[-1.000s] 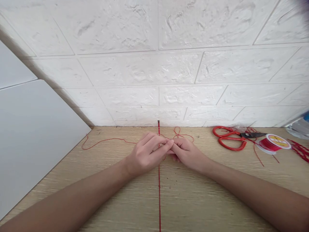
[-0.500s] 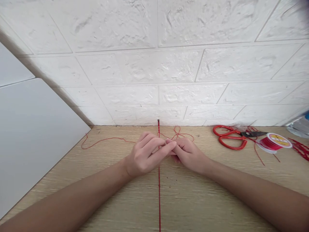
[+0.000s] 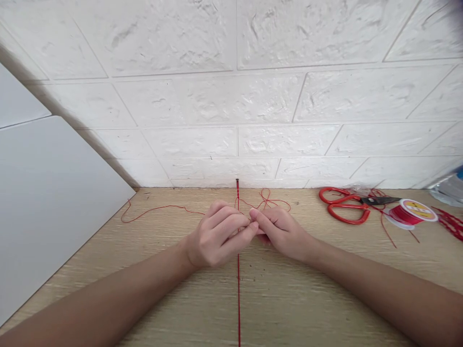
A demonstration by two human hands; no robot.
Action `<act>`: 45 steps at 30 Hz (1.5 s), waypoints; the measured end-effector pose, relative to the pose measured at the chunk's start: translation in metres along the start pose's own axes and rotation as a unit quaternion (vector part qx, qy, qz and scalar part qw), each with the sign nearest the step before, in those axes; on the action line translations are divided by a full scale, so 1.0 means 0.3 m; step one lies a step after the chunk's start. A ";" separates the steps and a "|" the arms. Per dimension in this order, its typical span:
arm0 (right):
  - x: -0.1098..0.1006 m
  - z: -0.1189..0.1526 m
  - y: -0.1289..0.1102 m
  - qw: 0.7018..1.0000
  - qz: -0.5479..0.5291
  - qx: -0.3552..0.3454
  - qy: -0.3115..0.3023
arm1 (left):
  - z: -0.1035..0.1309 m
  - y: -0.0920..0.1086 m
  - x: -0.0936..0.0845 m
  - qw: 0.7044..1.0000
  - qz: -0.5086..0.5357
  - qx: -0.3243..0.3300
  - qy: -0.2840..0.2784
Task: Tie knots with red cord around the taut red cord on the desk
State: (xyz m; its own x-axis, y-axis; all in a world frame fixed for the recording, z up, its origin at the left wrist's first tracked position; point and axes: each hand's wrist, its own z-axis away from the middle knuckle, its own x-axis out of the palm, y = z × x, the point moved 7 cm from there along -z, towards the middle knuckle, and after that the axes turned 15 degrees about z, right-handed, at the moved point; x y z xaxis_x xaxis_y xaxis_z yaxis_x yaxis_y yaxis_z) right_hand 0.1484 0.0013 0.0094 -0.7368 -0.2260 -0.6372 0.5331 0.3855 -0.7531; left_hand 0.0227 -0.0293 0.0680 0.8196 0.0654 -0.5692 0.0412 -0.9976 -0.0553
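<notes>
A taut red cord [image 3: 238, 294] runs from a dark nail [image 3: 237, 180] at the wall's foot toward me, with a twisted part near the nail. Over its middle, my left hand [image 3: 224, 233] is closed, fingertips pinching thin red thread. Just to the right, my right hand [image 3: 280, 230] is also closed, its thumb and finger pinched on the thread and touching the left fingertips. Loose thin red thread [image 3: 155, 209] trails left of the hands, and more lies in loops [image 3: 266, 198] behind the right hand. The exact crossing of the threads is hidden by the fingers.
Orange-handled scissors [image 3: 349, 207] lie at the right on the wooden table [image 3: 296, 308], beside a spool of red thread [image 3: 410, 213]. Red braided cord [image 3: 450, 222] and clear plastic [image 3: 448, 189] are at the far right. A white panel [image 3: 54, 202] stands at the left, before a white brick wall.
My left hand has shifted slightly down and left, its fingertips drawing back from over my right thumb. The right hand has barely moved.
</notes>
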 end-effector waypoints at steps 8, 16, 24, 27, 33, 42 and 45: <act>-0.001 0.003 -0.009 1.000 -0.012 -0.016 -0.002 | 0.019 -0.018 0.013 1.000 -0.006 -0.013 0.006; -0.001 0.000 -0.004 1.000 0.002 -0.006 0.002 | 0.009 -0.001 -0.001 1.000 -0.016 0.008 0.010; -0.006 0.002 -0.003 1.000 -0.001 -0.001 0.011 | 0.013 -0.001 0.002 1.000 -0.019 0.014 0.006; -0.004 0.003 -0.001 1.000 -0.003 -0.008 0.010 | 0.016 -0.016 0.008 1.000 -0.027 -0.008 0.012; -0.001 0.002 -0.002 1.000 -0.011 -0.010 0.001 | 0.011 -0.019 0.016 0.999 -0.033 -0.004 -0.001; -0.001 0.000 -0.002 1.000 -0.006 -0.010 0.001 | 0.003 -0.013 0.007 0.998 -0.056 -0.003 0.016; -0.001 0.001 0.008 1.000 0.007 -0.010 0.002 | 0.002 -0.020 0.011 0.997 -0.072 -0.011 0.015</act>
State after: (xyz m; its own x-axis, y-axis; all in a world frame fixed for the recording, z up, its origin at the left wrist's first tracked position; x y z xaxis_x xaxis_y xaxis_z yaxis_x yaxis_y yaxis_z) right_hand 0.1501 0.0021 0.0077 -0.7312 -0.2159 -0.6471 0.5351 0.4068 -0.7404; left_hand 0.0249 -0.0230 0.0660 0.8209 0.2078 -0.5320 0.1726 -0.9782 -0.1159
